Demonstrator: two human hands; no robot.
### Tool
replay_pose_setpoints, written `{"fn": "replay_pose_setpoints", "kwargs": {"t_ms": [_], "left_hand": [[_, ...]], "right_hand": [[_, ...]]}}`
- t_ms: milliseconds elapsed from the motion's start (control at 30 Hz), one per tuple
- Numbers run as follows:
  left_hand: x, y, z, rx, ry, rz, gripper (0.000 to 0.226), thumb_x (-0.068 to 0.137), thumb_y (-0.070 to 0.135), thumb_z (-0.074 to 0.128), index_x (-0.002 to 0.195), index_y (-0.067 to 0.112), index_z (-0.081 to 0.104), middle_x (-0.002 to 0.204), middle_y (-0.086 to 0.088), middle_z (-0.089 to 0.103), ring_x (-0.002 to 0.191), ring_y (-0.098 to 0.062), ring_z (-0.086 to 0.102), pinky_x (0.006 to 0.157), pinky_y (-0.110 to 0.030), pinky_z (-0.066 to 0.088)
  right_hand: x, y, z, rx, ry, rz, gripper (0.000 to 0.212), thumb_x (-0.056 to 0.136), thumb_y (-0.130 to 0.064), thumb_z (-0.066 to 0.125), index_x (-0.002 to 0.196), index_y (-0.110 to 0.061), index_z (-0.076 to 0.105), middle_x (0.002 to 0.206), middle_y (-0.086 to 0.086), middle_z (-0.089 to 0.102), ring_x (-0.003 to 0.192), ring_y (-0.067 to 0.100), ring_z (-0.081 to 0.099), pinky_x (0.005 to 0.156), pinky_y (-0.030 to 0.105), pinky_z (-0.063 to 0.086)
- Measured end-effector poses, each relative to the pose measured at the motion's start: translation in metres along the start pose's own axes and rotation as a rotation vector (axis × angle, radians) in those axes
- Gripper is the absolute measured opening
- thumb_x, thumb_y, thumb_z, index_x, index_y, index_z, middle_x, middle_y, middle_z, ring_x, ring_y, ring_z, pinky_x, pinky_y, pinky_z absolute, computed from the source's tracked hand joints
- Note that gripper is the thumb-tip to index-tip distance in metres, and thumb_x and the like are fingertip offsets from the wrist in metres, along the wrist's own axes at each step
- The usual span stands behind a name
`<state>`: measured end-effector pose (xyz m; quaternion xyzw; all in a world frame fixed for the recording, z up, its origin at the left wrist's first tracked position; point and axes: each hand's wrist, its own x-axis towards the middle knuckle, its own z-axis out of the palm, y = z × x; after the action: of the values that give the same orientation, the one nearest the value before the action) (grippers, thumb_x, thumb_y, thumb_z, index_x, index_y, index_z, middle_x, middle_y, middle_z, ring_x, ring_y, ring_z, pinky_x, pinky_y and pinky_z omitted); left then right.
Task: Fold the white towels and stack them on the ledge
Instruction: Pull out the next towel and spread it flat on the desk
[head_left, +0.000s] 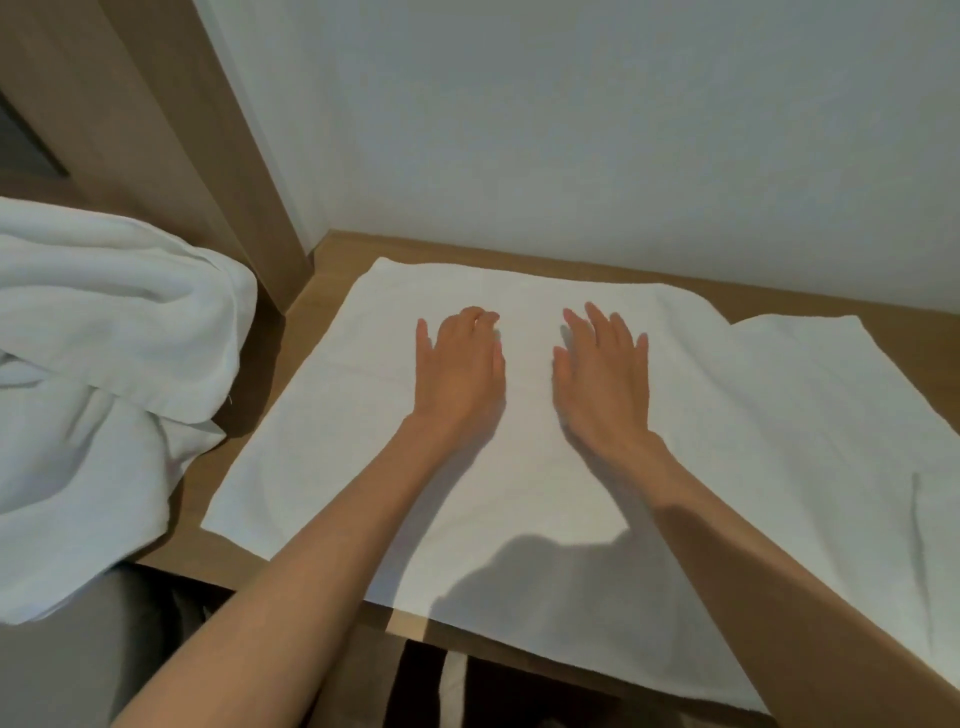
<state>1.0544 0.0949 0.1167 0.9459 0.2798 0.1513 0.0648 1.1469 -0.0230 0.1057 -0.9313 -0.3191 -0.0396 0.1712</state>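
**Caller:** Where's the towel right now?

**Me:** The flat white terry towel (363, 441) is spread across the light-brown wooden ledge (260, 374). Its far edge is near the plain white wall (571, 130) and its near edge runs over the front lip.

**Caller:** And your grips?

**Me:** Both are palm-down on the middle of it, side by side and not touching each other. My left grip (460, 364) is relaxed, with the fingertips slightly bent onto the cloth. My right grip (602, 369) has its fingers straight and fanned. Neither is clamped on anything.

**Caller:** What's beside you?

**Me:** A crumpled heap of white towelling (104, 338) on my left, apart from the spread towel, below the brown wooden door frame (223, 156).
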Motion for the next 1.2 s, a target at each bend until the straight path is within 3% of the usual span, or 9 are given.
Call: {"fn": "replay_pose_setpoints", "kwargs": {"t_ms": [100, 167, 300, 500, 667, 733, 933, 1067, 1200], "left_hand": [[0.023, 0.012, 0.023, -0.064, -0.208, 0.054, 0.051, 0.103, 0.035, 0.018, 0.152, 0.024, 0.01, 0.16, 0.004, 0.007, 0.148, -0.02, 0.001, 0.117, -0.05, -0.004], [0.03, 0.008, 0.039, -0.027, -0.271, 0.063, 0.052, 0.101, 0.045, 0.015, 0.152, 0.035, 0.005, 0.161, 0.007, -0.003, 0.147, -0.019, -0.008, 0.116, -0.05, -0.009], [0.053, -0.029, 0.045, -0.005, -0.23, -0.031, 0.053, 0.098, 0.053, 0.016, 0.149, 0.043, 0.01, 0.161, 0.006, -0.002, 0.148, -0.017, -0.005, 0.116, -0.047, -0.009], [0.08, -0.094, 0.03, 0.011, -0.233, -0.252, 0.061, 0.097, 0.054, 0.017, 0.152, 0.029, 0.009, 0.161, -0.005, -0.004, 0.148, -0.019, -0.005, 0.118, -0.04, -0.008], [0.079, -0.075, 0.021, -0.019, -0.23, -0.303, 0.064, 0.102, 0.041, 0.019, 0.152, 0.007, -0.002, 0.159, -0.016, -0.004, 0.147, -0.026, -0.007, 0.119, -0.04, -0.008], [0.065, -0.049, 0.019, -0.054, -0.181, -0.221, 0.061, 0.103, 0.032, 0.018, 0.15, 0.0, -0.005, 0.159, -0.016, -0.003, 0.147, -0.027, -0.005, 0.119, -0.038, -0.008], [0.006, 0.034, 0.037, -0.039, -0.286, -0.008, 0.053, 0.103, 0.034, 0.009, 0.152, 0.018, -0.007, 0.16, 0.002, -0.01, 0.147, -0.017, -0.013, 0.115, -0.035, -0.016], [-0.006, -0.001, 0.035, -0.01, -0.261, -0.008, 0.05, 0.101, 0.047, 0.012, 0.15, 0.042, 0.002, 0.16, 0.01, -0.006, 0.147, -0.014, -0.01, 0.116, -0.037, -0.013], [-0.009, -0.07, 0.016, 0.01, -0.196, -0.163, 0.054, 0.098, 0.053, 0.011, 0.151, 0.039, 0.008, 0.16, 0.006, 0.0, 0.148, -0.015, -0.005, 0.117, -0.035, -0.01]], "right_hand": [[0.009, 0.009, 0.017, -0.107, -0.142, 0.056, 0.051, 0.102, -0.045, 0.013, 0.151, -0.038, 0.005, 0.161, -0.003, -0.004, 0.147, 0.026, -0.009, 0.116, 0.053, -0.009], [0.007, 0.014, 0.027, -0.14, -0.141, 0.071, 0.052, 0.099, -0.051, 0.009, 0.15, -0.042, 0.002, 0.161, -0.005, -0.006, 0.147, 0.026, -0.01, 0.115, 0.054, -0.011], [0.009, 0.015, 0.031, -0.141, -0.122, 0.074, 0.052, 0.098, -0.053, 0.009, 0.149, -0.046, 0.003, 0.161, -0.007, -0.004, 0.148, 0.025, -0.007, 0.116, 0.054, -0.009], [0.009, 0.011, 0.024, -0.175, -0.197, 0.103, 0.053, 0.097, -0.054, 0.006, 0.148, -0.047, -0.005, 0.16, -0.01, -0.011, 0.147, 0.023, -0.011, 0.117, 0.054, -0.006], [0.011, 0.009, 0.025, -0.169, -0.203, 0.122, 0.053, 0.096, -0.055, 0.004, 0.147, -0.048, -0.008, 0.159, -0.01, -0.013, 0.147, 0.022, -0.012, 0.117, 0.053, -0.007], [0.012, 0.009, 0.026, -0.172, -0.203, 0.128, 0.052, 0.097, -0.054, 0.006, 0.147, -0.048, -0.009, 0.159, -0.011, -0.013, 0.147, 0.022, -0.013, 0.116, 0.053, -0.008], [0.012, 0.014, 0.034, -0.209, -0.155, 0.14, 0.049, 0.098, -0.055, 0.005, 0.132, -0.052, -0.03, 0.158, -0.011, -0.02, 0.146, 0.022, -0.016, 0.115, 0.052, -0.013], [0.013, 0.014, 0.032, -0.197, -0.156, 0.13, 0.05, 0.097, -0.055, 0.005, 0.141, -0.052, -0.018, 0.159, -0.011, -0.014, 0.147, 0.022, -0.013, 0.116, 0.052, -0.011], [0.011, 0.014, 0.024, -0.148, -0.182, 0.101, 0.05, 0.098, -0.053, 0.007, 0.148, -0.049, -0.001, 0.16, -0.009, -0.007, 0.148, 0.022, -0.01, 0.116, 0.055, -0.008]]}}
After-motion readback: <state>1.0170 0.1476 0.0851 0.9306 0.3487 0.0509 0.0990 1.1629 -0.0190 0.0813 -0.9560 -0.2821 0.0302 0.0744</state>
